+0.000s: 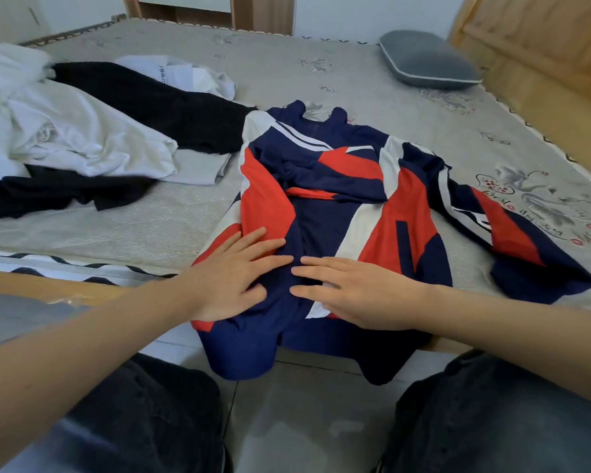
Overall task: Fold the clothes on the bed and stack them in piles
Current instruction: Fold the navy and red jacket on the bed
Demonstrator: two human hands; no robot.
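**Both hands flattening the jacket at the bed edge**

The left hand [234, 278] and right hand [359, 295] are lying palm-down on the lower part of the red, white and navy jacket [342, 186], fingers straight and spread apart, gripping nothing. The fingertips of the two hands are nearly meeting over the navy middle panel. The jacket is lying on the bed [287, 73], collar beyond the fingers, hem hanging off the near edge below the wrists. One sleeve is trailing out right of the right fingers, not yet folded in. Left of the left fingers, well apart, white clothes [82, 138] and black clothes [157, 104] are sitting unfolded in a heap.

Risks, as a judgement: the overhanging hem is likely dragging the jacket floorward once pressure lifts; smoothing over the bunched chest fabric could be pressing creases in; folding with the sleeve loose would be giving a lopsided pile.
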